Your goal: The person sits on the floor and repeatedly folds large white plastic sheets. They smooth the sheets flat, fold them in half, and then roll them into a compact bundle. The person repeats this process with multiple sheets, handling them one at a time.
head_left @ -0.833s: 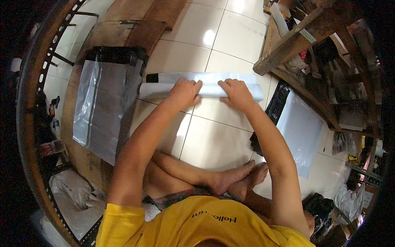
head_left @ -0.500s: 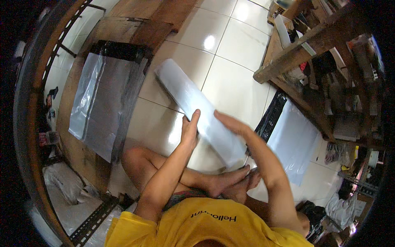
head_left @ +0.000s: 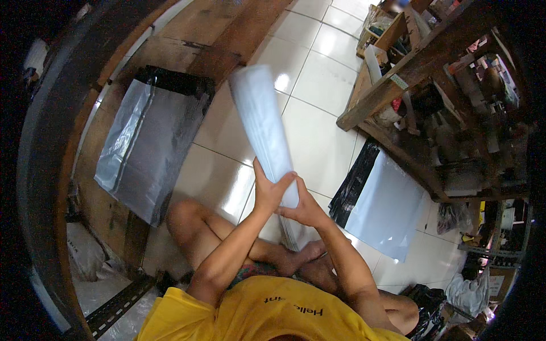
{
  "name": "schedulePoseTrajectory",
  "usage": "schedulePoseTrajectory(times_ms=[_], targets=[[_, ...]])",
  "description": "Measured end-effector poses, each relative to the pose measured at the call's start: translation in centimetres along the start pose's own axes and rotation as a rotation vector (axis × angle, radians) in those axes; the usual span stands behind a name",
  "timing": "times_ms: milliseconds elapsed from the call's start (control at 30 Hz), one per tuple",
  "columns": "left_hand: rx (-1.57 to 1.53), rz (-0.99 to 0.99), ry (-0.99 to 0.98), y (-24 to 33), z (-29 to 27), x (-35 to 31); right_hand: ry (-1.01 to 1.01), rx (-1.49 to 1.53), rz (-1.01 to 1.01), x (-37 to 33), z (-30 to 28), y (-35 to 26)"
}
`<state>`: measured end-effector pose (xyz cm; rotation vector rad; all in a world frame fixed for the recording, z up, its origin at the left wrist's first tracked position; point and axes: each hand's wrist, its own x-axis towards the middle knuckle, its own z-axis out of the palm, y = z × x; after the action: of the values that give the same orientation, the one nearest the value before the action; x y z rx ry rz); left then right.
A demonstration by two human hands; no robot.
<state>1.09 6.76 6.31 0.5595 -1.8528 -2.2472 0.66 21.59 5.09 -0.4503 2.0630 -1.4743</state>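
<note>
A long folded bundle of whitish plastic bags (head_left: 260,119) slants up and away from me over the tiled floor, its far end blurred. My left hand (head_left: 269,190) wraps the near part from the left, thumb across the top. On the other side, my right hand (head_left: 304,206) grips the bundle's near end, its thumb beside the left one. Layered edges show along the bundle's left side and below my hands. To the left lies a stack of grey plastic bags (head_left: 153,142) with black flaps. Another stack of pale bags (head_left: 384,199), black along one edge, is on the floor at the right.
The left stack lies on brown boards (head_left: 128,216) beside a dark metal rack post (head_left: 122,304). At the right stands a wooden shelf frame (head_left: 398,79) with cluttered goods. My crossed legs (head_left: 199,224) are close below the bundle. White and black plastic bags (head_left: 469,292) sit lower right.
The bundle has swung more upright and its near part is squeezed narrower. My right hand has come down and inward to grip the near end, close to my left hand, which moved slightly nearer.
</note>
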Motion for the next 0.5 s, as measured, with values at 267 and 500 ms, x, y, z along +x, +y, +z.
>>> schedulePoseTrajectory(times_ms=[267, 500], targets=[[0.429, 0.688, -0.242, 3.8, -1.6, 0.2, -0.025, -0.183, -0.129, 0.4, -3.0, -4.0], [0.313, 0.558, -0.343, -2.0, -1.9, 0.7, 0.240, -0.119, -0.301, -2.4, -2.9, -9.6]])
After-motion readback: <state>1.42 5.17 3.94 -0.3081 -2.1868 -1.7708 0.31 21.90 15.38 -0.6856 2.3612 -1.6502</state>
